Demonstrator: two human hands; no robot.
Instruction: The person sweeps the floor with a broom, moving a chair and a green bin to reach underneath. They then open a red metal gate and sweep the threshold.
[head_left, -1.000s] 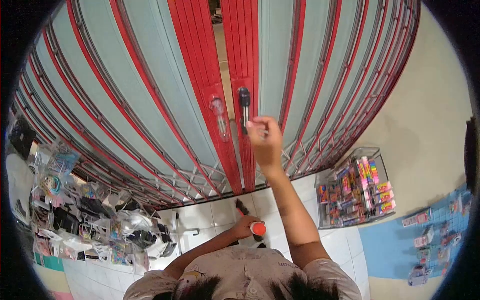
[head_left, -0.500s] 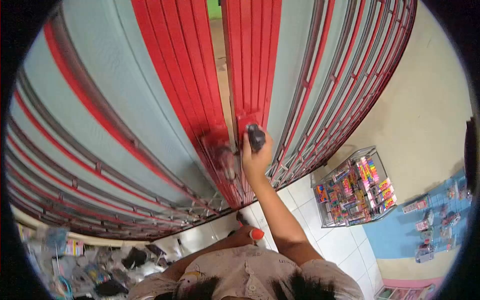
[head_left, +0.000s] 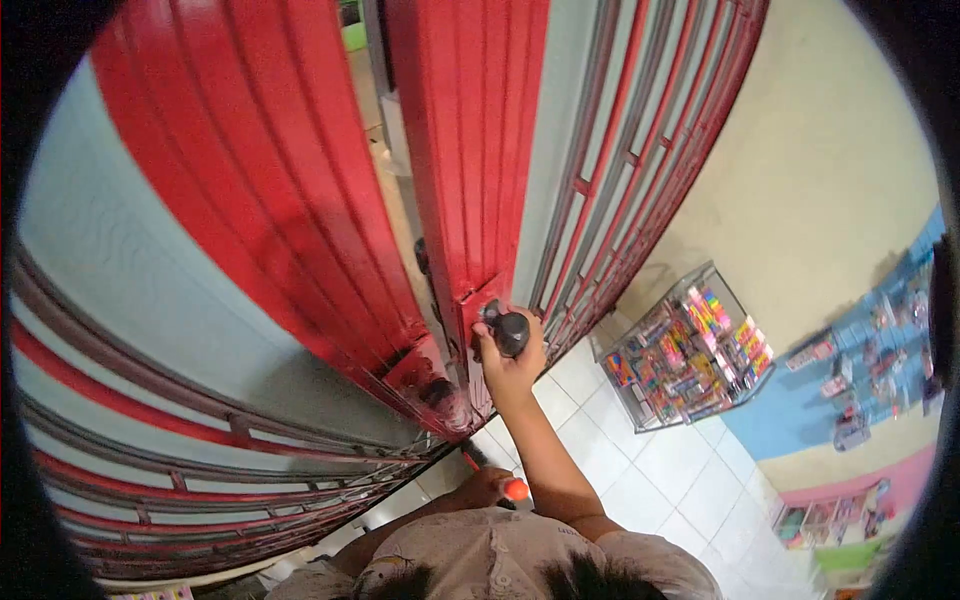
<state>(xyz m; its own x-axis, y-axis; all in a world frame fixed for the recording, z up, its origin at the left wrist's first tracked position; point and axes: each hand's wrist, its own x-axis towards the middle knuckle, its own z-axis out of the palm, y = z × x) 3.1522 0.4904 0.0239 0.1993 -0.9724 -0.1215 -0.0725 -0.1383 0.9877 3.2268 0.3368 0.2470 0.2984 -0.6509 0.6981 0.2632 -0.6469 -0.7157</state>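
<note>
My right hand (head_left: 512, 375) is closed round a black knob (head_left: 513, 335) on the right red door panel (head_left: 470, 150). My left hand (head_left: 485, 488) is low in front of my shirt, closed round a tool with an orange handle end (head_left: 515, 489). A dark part of that tool sticks out beyond the fingers toward the door; its kind is not clear. Beside the right panel stands the left red door panel (head_left: 270, 180), with a narrow gap between them. A second dark knob (head_left: 437, 393) is on the left panel, low down.
Grey panels with red and dark folding bars (head_left: 600, 190) flank the door. At the right, a wire rack (head_left: 690, 350) holds colourful packets on the white tiled floor (head_left: 640, 490). Small goods hang on a blue wall grid (head_left: 800, 385).
My view has moved closer to the door and turned, and the right panel's inner edge shows more. My right hand keeps its grip on the knob. My left hand still holds the orange-ended tool.
</note>
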